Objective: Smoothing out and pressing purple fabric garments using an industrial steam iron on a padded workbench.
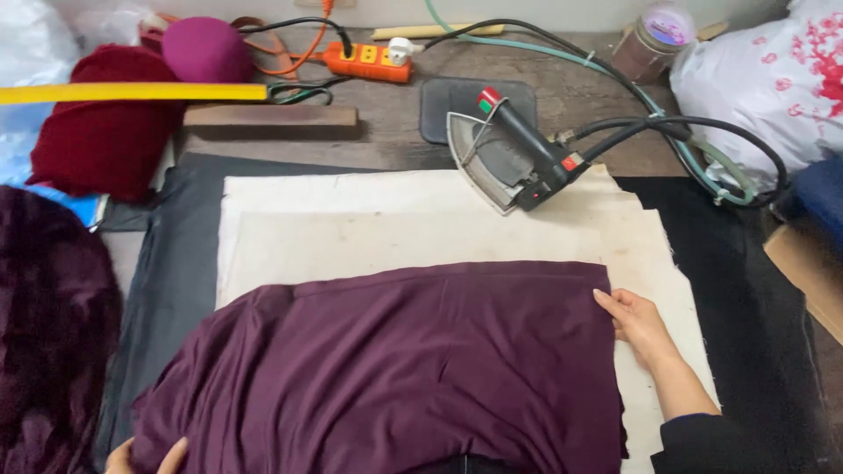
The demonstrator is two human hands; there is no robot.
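plum fabric [395, 369] spread flat over cream pressing cloth [421, 228] at worktop's near edge | right hand [637, 325] pinches its right edge, keeping it taut | left hand [145, 456] presses near-left corner, fingers flat | steam iron [514, 154] parked beyond, off the fabric

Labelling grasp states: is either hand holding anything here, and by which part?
Both hands are on the purple fabric: right hand at its right edge, left hand at its lower-left corner. Whether either pinches it or just rests there cannot be told.
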